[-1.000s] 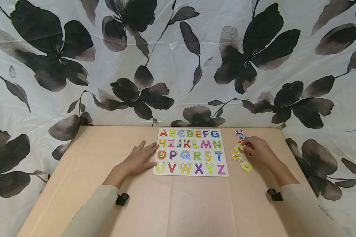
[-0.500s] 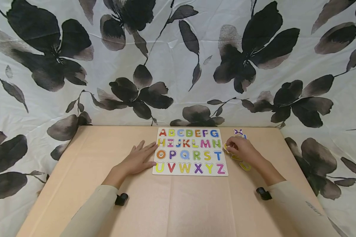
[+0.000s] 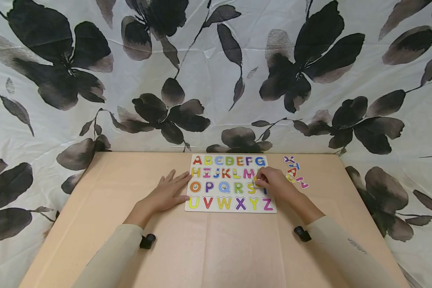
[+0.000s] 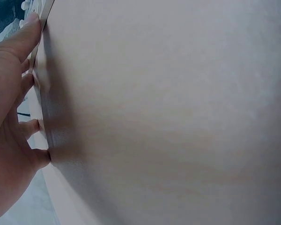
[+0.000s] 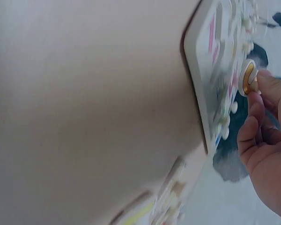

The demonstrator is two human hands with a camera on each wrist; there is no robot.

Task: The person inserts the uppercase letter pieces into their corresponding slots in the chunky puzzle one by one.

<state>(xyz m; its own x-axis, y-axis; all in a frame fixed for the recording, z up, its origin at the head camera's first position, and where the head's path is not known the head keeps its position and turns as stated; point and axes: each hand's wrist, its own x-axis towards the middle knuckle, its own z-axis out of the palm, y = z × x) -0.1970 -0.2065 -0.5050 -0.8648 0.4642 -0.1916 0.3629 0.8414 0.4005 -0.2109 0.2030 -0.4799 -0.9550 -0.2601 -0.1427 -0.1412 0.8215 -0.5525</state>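
Observation:
The alphabet puzzle board (image 3: 234, 206), white with rows of coloured letters, lies at the far middle of the table. At its left edge rests my left hand (image 3: 168, 193) with fingers spread; the left wrist view shows its thumb (image 4: 23, 40) and fingertips along that edge. Over the right side of the board, my right hand (image 3: 275, 184) pinches a yellow letter piece (image 5: 247, 77) by its small knob between thumb and finger. The piece shows a curved stroke; its full shape is partly covered. Some letters below the right hand are hidden.
Loose letter pieces lie right of the board, including a purple X (image 3: 289, 159), a red A (image 3: 291, 172) and a pink one (image 3: 302, 183). More are partly behind the right forearm. A floral cloth (image 3: 201, 72) hangs behind the table (image 3: 237, 248).
My right hand has moved left from the loose pieces to above the board, carrying the yellow letter piece. The pink loose piece now shows. My left hand has stayed at the board's edge.

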